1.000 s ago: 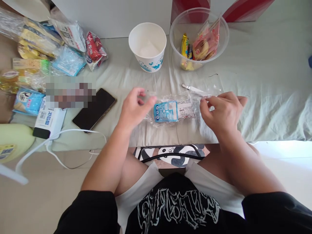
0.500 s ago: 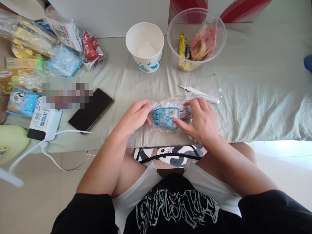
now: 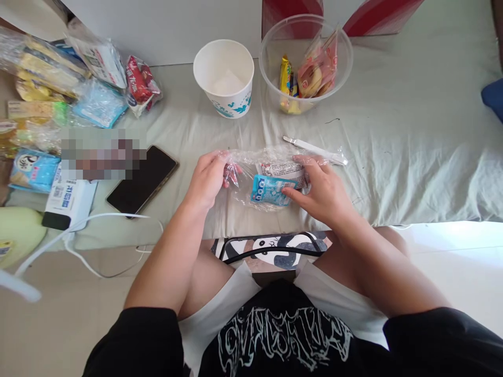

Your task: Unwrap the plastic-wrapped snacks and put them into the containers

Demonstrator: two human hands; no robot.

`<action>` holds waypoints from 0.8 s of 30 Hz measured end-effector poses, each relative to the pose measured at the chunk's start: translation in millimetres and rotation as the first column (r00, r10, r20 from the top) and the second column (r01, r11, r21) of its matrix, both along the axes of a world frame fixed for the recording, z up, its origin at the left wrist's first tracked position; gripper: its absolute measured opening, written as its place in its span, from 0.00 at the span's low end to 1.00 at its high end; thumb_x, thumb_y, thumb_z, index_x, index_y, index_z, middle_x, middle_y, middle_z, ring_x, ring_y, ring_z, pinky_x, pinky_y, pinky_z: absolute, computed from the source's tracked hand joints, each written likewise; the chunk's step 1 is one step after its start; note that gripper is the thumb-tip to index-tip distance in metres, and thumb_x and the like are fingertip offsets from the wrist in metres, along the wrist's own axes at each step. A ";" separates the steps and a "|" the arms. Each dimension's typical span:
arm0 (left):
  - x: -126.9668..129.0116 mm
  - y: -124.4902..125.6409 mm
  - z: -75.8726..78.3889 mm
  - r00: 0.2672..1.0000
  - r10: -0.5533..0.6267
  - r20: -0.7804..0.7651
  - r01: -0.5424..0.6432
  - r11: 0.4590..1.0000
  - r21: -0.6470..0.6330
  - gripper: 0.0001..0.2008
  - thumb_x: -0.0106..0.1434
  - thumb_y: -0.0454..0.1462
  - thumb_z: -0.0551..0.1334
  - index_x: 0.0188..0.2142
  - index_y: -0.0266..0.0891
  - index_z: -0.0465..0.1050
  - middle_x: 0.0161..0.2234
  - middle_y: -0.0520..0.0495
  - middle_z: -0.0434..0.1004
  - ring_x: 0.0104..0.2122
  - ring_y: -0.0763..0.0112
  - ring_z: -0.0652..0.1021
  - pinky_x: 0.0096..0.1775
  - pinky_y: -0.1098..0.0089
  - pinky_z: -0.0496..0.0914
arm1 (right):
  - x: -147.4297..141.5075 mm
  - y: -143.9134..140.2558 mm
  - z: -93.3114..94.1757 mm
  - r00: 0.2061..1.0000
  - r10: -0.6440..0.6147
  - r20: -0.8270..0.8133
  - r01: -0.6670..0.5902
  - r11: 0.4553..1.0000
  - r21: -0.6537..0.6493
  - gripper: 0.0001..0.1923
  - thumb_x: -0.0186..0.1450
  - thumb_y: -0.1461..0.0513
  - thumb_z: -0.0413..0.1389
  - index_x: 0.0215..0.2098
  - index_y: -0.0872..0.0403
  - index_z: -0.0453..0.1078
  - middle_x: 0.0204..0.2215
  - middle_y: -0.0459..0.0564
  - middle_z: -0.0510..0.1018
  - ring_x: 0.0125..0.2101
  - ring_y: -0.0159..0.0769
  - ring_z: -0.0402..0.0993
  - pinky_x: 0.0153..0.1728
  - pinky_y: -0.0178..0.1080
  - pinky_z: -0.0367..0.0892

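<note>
Over the near part of the cloth, my left hand (image 3: 207,180) is closed on the left edge of a sheet or bag of clear plastic film (image 3: 243,183), stretching it out sideways. A blue packet (image 3: 273,190) and a white packet with small print (image 3: 281,170) lie within or under this film; I cannot tell which. My right hand (image 3: 324,186) grips their right side, thumb on the blue packet and fingers at the white one. Just beyond the film, a white-handled scalpel-like tool (image 3: 314,149) lies flat, its far-left end metallic.
Behind stand a white paper tub (image 3: 223,68) and a clear plastic bowl (image 3: 271,78) holding wrapped snacks. To the left are a black phone (image 3: 143,180), a white box (image 3: 70,196) with a cable, and several film-wrapped packets (image 3: 100,102). The cloth-covered edge (image 3: 220,228) runs before my knees.
My left hand has moved left, drawing the film out from the packets. The blue packet has turned to a slant and shows another face. My right hand stays on the packets. The view has shifted slightly.
</note>
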State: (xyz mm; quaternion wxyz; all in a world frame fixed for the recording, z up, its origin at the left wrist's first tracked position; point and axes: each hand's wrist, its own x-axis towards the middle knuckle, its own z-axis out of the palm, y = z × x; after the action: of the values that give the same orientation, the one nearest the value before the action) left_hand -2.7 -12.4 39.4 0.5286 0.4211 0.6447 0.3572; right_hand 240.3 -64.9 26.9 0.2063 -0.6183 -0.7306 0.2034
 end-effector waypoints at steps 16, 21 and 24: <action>-5.4 9.2 -8.3 0.994 0.103 -0.038 -0.100 0.993 0.062 0.15 0.67 0.39 0.57 0.23 0.40 0.67 0.21 0.51 0.70 0.17 0.77 0.67 0.16 0.75 0.52 | 10.1 -9.2 17.3 0.917 0.391 -0.081 -0.333 0.860 0.387 0.16 0.68 0.64 0.60 0.54 0.48 0.75 0.38 0.50 0.77 0.36 0.38 0.78 0.35 0.42 0.76; -5.7 9.4 -8.1 0.997 0.067 -0.027 -0.064 0.995 0.079 0.17 0.69 0.38 0.55 0.22 0.40 0.65 0.19 0.53 0.67 0.17 0.77 0.65 0.20 0.74 0.56 | 12.9 -17.7 37.5 0.869 0.299 -0.393 -0.148 0.917 0.370 0.13 0.64 0.57 0.65 0.47 0.44 0.77 0.33 0.48 0.77 0.30 0.38 0.75 0.29 0.44 0.73; -6.5 9.2 -9.4 0.999 0.042 -0.013 -0.040 0.996 0.083 0.17 0.69 0.37 0.55 0.22 0.40 0.65 0.20 0.54 0.67 0.18 0.77 0.66 0.22 0.74 0.58 | 17.2 -0.7 53.3 0.781 0.117 -0.614 0.131 0.930 0.344 0.14 0.62 0.51 0.66 0.45 0.42 0.76 0.31 0.46 0.75 0.28 0.38 0.72 0.28 0.44 0.70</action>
State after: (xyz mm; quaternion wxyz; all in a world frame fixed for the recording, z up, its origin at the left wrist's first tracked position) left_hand -9.2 -3.2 30.0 0.4986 0.4318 0.6418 0.3911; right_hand 257.5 -65.6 80.2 0.5493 -0.4685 -0.6432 0.2551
